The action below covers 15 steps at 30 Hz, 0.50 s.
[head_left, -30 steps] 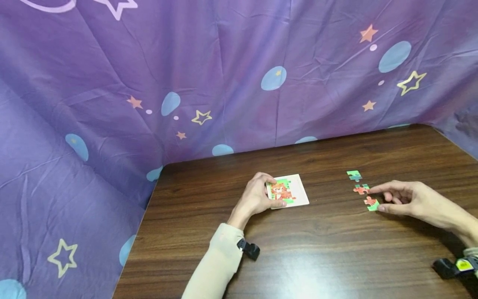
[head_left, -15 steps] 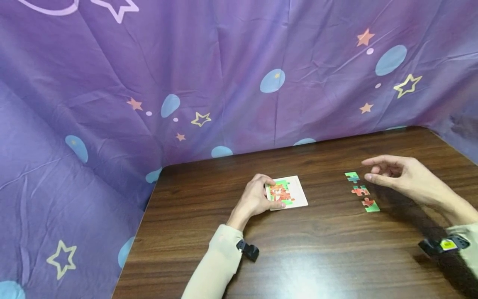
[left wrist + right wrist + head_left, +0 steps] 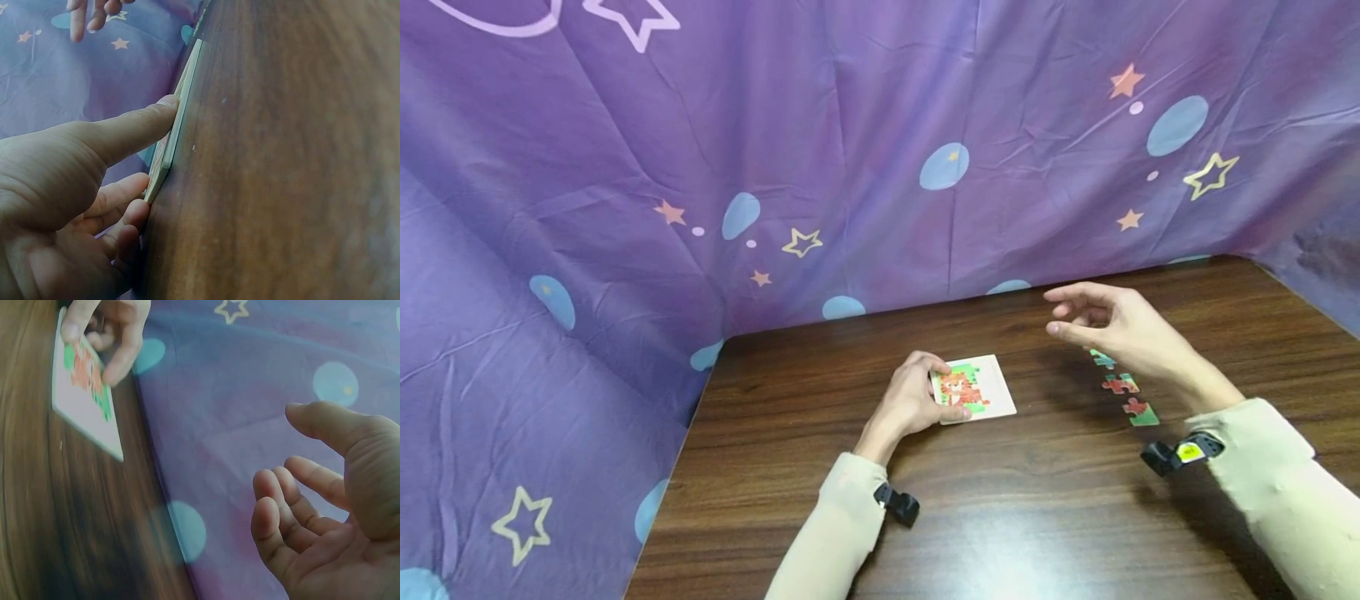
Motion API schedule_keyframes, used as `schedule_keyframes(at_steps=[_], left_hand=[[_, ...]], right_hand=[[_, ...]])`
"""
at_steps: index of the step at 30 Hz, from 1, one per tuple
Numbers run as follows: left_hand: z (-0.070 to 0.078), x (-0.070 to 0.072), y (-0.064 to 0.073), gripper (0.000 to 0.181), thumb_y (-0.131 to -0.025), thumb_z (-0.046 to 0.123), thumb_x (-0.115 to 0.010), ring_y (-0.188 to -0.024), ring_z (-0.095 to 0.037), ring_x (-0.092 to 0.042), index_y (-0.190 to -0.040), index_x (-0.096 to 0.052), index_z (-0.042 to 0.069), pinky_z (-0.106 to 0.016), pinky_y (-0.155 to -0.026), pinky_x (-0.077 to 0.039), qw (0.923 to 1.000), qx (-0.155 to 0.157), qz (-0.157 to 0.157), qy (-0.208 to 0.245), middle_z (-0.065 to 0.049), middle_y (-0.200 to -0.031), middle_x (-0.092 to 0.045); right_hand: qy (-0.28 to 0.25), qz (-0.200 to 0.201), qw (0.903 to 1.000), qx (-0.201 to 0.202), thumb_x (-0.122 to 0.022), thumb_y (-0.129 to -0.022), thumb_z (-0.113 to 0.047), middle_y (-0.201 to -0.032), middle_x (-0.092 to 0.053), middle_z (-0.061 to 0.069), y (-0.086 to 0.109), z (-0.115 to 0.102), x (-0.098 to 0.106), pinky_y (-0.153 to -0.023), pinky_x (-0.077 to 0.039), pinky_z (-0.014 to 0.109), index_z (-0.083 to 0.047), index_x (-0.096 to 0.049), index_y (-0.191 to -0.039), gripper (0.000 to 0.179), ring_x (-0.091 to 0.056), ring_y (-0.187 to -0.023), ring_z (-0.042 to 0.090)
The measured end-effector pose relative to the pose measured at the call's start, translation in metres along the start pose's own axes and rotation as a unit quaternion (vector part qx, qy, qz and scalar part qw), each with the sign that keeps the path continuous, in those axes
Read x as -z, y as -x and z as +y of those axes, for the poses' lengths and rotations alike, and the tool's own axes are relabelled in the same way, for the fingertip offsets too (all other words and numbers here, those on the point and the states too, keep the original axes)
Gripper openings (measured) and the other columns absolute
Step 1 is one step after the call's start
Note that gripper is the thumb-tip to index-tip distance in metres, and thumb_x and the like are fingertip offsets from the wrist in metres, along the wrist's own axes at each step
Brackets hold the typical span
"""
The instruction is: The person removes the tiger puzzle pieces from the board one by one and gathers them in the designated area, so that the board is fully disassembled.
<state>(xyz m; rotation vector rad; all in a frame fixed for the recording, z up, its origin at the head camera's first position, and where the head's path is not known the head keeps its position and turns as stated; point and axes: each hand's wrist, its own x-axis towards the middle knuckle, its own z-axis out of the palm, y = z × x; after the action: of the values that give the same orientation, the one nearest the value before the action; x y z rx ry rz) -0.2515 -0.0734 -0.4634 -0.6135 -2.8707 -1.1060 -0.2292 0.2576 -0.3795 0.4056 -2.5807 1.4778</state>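
Observation:
My left hand (image 3: 910, 398) grips a small white puzzle board (image 3: 997, 390) by its left part, thumb on the near side and fingers at the far side. Orange and green pieces showing a tiger (image 3: 961, 390) fill the board's left part; its right part is bare white. The board (image 3: 181, 109) looks thin from the side in the left wrist view. Above the table, right of the board, my right hand (image 3: 1123, 327) is raised with fingers loosely bent and nothing between them. Three loose jigsaw pieces (image 3: 1141, 412) lie beneath it in a column, the farthest partly hidden.
A dark wood-grain table (image 3: 1037, 492) carries everything. Purple cloth (image 3: 880, 183) with stars and blue ovals hangs behind it and along the left side. Each forearm wears a black wrist strap, as on the left wrist (image 3: 897, 504).
My right hand has left the loose pieces, risen and moved left toward the board. My left hand stays on the board, and the three loose pieces lie as before.

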Motion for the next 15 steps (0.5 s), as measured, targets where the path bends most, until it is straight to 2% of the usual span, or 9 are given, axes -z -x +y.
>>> schedule_keyframes(at_steps=[4,8,15], left_hand=[[0.015,0.008,0.005,0.069,-0.075,0.027,-0.107,-0.126,-0.021,-0.063,-0.133,-0.074,0.005,-0.033,-0.111,-0.051,0.9998,0.012,-0.014,0.0,-0.003,-0.143,-0.066],[0.017,0.01,0.006,0.07,-0.075,0.025,-0.107,-0.129,-0.023,-0.063,-0.133,-0.074,0.005,-0.033,-0.112,-0.05,0.9998,0.017,-0.015,-0.002,-0.004,-0.144,-0.066],[0.018,0.011,0.008,0.07,-0.075,0.025,-0.107,-0.128,-0.023,-0.063,-0.133,-0.074,0.005,-0.033,-0.111,-0.051,0.9998,0.015,-0.015,0.003,-0.004,-0.144,-0.066]], right_hand=[[-0.027,-0.009,0.9996,0.002,-0.085,-0.102,-0.024,-0.113,-0.074,0.001,-0.006,-0.006,-0.015,-0.066,-0.056,0.027,-0.013,-0.071,-0.143,0.045,-0.07,-0.085,0.009],[-0.038,-0.018,0.999,0.016,-0.084,-0.102,-0.023,-0.114,-0.074,0.004,-0.012,-0.009,-0.03,-0.072,-0.057,0.024,-0.01,-0.07,-0.143,0.046,-0.072,-0.089,0.008],[-0.055,-0.032,0.998,0.004,-0.085,-0.1,-0.019,-0.114,-0.072,0.012,-0.017,-0.005,-0.058,-0.068,-0.059,0.028,-0.003,-0.07,-0.142,0.048,-0.068,-0.081,0.011]])
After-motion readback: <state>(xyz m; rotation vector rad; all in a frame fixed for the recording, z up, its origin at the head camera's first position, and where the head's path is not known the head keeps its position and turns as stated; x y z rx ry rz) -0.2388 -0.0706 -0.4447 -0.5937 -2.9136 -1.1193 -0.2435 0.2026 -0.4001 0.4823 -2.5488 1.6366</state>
